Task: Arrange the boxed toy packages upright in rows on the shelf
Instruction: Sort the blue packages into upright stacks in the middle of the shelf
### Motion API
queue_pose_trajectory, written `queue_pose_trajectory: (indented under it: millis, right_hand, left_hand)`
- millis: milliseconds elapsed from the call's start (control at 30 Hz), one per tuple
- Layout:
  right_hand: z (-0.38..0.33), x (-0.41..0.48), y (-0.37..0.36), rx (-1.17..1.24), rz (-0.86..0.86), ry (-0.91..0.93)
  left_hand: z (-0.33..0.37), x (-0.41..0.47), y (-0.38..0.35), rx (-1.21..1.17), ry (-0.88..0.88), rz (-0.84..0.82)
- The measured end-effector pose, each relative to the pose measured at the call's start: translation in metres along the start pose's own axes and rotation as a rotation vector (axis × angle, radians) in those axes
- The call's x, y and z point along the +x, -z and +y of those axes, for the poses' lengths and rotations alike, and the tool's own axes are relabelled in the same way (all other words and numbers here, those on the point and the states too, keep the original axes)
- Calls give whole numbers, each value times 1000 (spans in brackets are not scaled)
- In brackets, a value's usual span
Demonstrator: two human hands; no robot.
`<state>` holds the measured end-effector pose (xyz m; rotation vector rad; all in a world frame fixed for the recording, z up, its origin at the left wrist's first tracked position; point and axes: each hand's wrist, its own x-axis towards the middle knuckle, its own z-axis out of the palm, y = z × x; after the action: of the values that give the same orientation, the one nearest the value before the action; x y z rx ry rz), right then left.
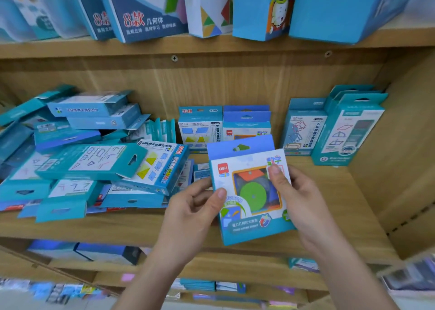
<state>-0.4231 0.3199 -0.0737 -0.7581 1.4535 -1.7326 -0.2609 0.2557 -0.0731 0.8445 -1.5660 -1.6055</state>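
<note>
A wooden shelf (235, 83) is filling the view, with taller boxes standing on the board above and more stock blurring on the boards below. On the middle board, a loose heap of flat boxes (89, 159) is lying every which way on the left, while toward the back a short row of standing boxes (223, 126) is already forming in the middle and two taller standing boxes (334, 126) are rising at the right. Both hands are holding one boxed toy (249, 192) in front of the shelf edge, its printed face turned to the camera and its hang tab pointing up and slightly left. The left hand (195, 206) is pinching the box's left edge between thumb and fingers; the right hand (303, 199) is pinching the right edge, thumb lying on the front near the upper corner. The box is being carried with its long axis near upright, tipped a little to the left, and it is sitting directly in front of the matching box at the right end of the middle row. That row lies straight ahead and deeper in, so the coming move looks like a forward push to stand it there. Both hands seem about equally near that spot.
</note>
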Motion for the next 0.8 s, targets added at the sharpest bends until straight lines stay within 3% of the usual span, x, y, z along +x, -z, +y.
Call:
queue_pose_trajectory:
  millis: [167,233,367,467,533,800]
  right_hand:
    - [13,-5,17,-78,69,-9]
    - [16,-4,28,-113,123,9]
    - [14,-1,57,-96,243,25]
    - [12,2,75,-86,300,36]
    - [12,4,82,-76,325,47]
    - [17,1,80,10,307,27]
  left_hand:
    - [-16,1,-8,-13,64,-147]
    - [-23,5,-7,117,31,-233]
    - [-55,35,1,1101,-232,-90]
    - [-80,45,-3,1454,-178,-180]
    - [-85,42,-4,1522,-204,-181]
    - [-87,9,-8,1412,-315,-293]
